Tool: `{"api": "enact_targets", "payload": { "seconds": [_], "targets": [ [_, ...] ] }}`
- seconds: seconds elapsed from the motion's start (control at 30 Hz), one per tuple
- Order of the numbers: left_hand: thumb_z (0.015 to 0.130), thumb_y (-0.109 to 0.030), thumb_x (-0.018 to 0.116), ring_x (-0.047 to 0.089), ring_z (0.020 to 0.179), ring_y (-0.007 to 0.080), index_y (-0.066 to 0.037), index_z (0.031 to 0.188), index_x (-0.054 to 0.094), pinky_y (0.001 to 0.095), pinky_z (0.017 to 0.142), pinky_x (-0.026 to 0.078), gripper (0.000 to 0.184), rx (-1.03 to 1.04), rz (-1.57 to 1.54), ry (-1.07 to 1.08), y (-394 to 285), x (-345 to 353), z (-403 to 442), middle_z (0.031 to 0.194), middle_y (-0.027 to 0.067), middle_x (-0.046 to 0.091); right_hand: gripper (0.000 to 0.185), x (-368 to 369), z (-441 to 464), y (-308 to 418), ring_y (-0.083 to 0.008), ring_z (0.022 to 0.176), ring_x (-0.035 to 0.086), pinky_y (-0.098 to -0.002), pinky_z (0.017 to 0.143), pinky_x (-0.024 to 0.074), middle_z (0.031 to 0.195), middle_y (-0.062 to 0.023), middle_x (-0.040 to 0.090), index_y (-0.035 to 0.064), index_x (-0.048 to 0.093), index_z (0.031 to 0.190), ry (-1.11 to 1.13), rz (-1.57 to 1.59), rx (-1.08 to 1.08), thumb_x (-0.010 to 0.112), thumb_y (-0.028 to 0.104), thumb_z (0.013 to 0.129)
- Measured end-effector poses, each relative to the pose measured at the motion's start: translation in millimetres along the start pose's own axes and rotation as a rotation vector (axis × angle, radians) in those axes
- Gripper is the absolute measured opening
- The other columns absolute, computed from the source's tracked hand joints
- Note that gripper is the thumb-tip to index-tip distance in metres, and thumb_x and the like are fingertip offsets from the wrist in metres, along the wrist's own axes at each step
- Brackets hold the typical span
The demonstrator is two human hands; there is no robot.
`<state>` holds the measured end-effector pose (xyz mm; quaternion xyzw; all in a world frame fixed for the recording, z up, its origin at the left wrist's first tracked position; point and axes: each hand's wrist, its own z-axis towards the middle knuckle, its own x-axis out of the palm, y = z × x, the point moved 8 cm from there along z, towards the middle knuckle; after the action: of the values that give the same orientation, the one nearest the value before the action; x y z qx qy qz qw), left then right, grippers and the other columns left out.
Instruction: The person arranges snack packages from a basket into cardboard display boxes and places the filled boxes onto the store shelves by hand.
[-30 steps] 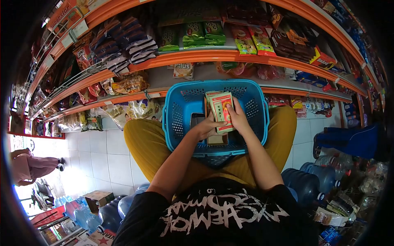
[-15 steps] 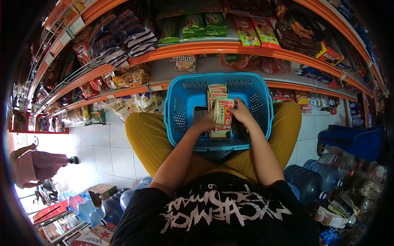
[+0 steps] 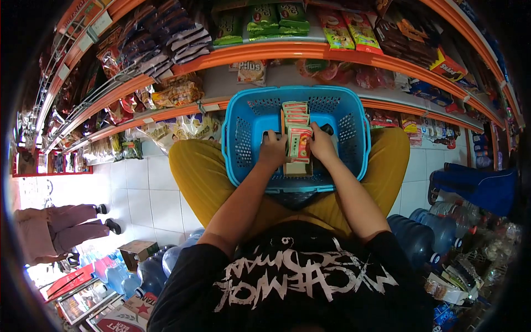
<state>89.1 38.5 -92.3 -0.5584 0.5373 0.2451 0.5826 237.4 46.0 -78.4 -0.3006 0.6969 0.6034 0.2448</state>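
Note:
A blue plastic basket (image 3: 234, 174) with perforated sides rests across my lap. Inside it stands a narrow cardboard box (image 3: 298, 169) filled with a row of flat red, green and cream packets (image 3: 299, 145). My left hand (image 3: 273, 149) is at the left side of the box, its thumb side against the front packets and its fingers bent. On the opposite side, my right hand (image 3: 322, 143) closes on the packets' right edge, partly hiding it. Dark objects, too covered to name, lie beside the box under both hands.
Orange-edged shelves (image 3: 310, 51) with snack packs rise just beyond the basket. Large blue water jugs (image 3: 410, 239) stand at the right; more jugs and a carton (image 3: 136, 252) are at the left. Another person (image 3: 61, 229) stands at the far left on the tiled floor.
The front packets, held higher and tilted between both hands before, now sit lower in the box. My left hand has shifted left, off their front face. The other person's feet have moved.

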Motion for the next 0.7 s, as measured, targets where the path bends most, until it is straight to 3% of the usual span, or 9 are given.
{"api": "enact_targets", "payload": {
  "seconds": [0.07, 0.13, 0.23, 0.3, 0.4, 0.53, 0.6, 0.7],
  "targets": [
    [0.053, -0.032, 0.084, 0.050, 0.101, 0.0390, -0.008, 0.119, 0.043, 0.0446, 0.081, 0.048, 0.082, -0.036, 0.002, 0.008, 3, 11, 1, 0.114, 0.0189, 0.037, 0.033, 3, -1, 4, -0.0426, 0.086, 0.057, -0.0482, 0.071, 0.0447, 0.086, -0.0252, 0.060, 0.0036, 0.043, 0.112, -0.030, -0.012, -0.037, 0.055, 0.005, 0.081],
    [0.053, -0.032, 0.084, 0.048, 0.103, 0.0395, -0.009, 0.122, 0.040, 0.0456, 0.081, 0.047, 0.085, -0.063, 0.008, 0.009, 3, 11, -1, 0.114, 0.0189, 0.037, 0.037, 10, -4, 7, -0.0419, 0.090, 0.056, -0.0485, 0.075, 0.0453, 0.094, -0.0239, 0.059, 0.0046, 0.044, 0.116, 0.030, -0.064, -0.024, 0.054, 0.004, 0.080],
    [0.053, -0.030, 0.084, 0.044, 0.108, 0.0391, -0.010, 0.127, 0.033, 0.0457, 0.084, 0.045, 0.093, -0.163, -0.092, 0.118, 7, 22, -4, 0.114, 0.0190, 0.037, 0.048, 17, -10, 13, -0.0354, 0.110, 0.047, -0.0434, 0.082, 0.0470, 0.116, -0.0156, 0.046, 0.0094, 0.042, 0.126, 0.058, -0.308, -0.117, 0.055, 0.003, 0.079],
    [0.055, -0.027, 0.081, 0.042, 0.108, 0.0405, -0.011, 0.131, 0.031, 0.0458, 0.091, 0.040, 0.093, -0.016, -0.225, -0.098, 1, 6, 0, 0.117, 0.0210, 0.036, 0.052, 15, -9, 13, -0.0344, 0.111, 0.047, -0.0428, 0.082, 0.0469, 0.116, -0.0146, 0.046, 0.0106, 0.041, 0.128, 0.041, -0.310, -0.113, 0.057, 0.004, 0.079],
    [0.060, -0.022, 0.076, 0.041, 0.109, 0.0407, -0.013, 0.134, 0.031, 0.0454, 0.094, 0.037, 0.087, -0.009, -0.397, -0.273, -1, -22, 2, 0.120, 0.0222, 0.034, 0.054, 6, -10, 19, -0.0325, 0.110, 0.047, -0.0420, 0.083, 0.0471, 0.117, -0.0130, 0.045, 0.0132, 0.042, 0.129, 0.006, -0.290, -0.107, 0.059, 0.006, 0.079],
    [0.064, -0.021, 0.072, 0.040, 0.110, 0.0405, -0.014, 0.136, 0.032, 0.0463, 0.095, 0.036, 0.082, 0.028, -0.375, -0.229, 5, -16, 7, 0.124, 0.0231, 0.033, 0.046, -2, -3, 17, -0.0316, 0.106, 0.047, -0.0413, 0.082, 0.0474, 0.117, -0.0144, 0.042, 0.0166, 0.050, 0.124, -0.008, -0.354, -0.131, 0.059, 0.009, 0.080],
    [0.068, -0.022, 0.070, 0.036, 0.113, 0.0418, -0.016, 0.138, 0.032, 0.0480, 0.096, 0.034, 0.080, 0.054, -0.163, -0.055, 6, 12, 9, 0.127, 0.0237, 0.032, 0.043, 5, -5, 8, -0.0320, 0.104, 0.047, -0.0412, 0.081, 0.0472, 0.116, -0.0154, 0.042, 0.0164, 0.053, 0.122, -0.003, -0.444, -0.126, 0.059, 0.010, 0.080],
    [0.069, -0.025, 0.069, 0.032, 0.117, 0.0437, -0.017, 0.139, 0.031, 0.0492, 0.098, 0.032, 0.079, -0.002, -0.195, -0.015, 7, 17, 11, 0.131, 0.0259, 0.029, 0.040, 12, -8, -4, -0.0331, 0.102, 0.046, -0.0414, 0.081, 0.0465, 0.115, -0.0171, 0.041, 0.0163, 0.054, 0.120, -0.006, -0.508, -0.083, 0.058, 0.011, 0.081]
  ]
}}
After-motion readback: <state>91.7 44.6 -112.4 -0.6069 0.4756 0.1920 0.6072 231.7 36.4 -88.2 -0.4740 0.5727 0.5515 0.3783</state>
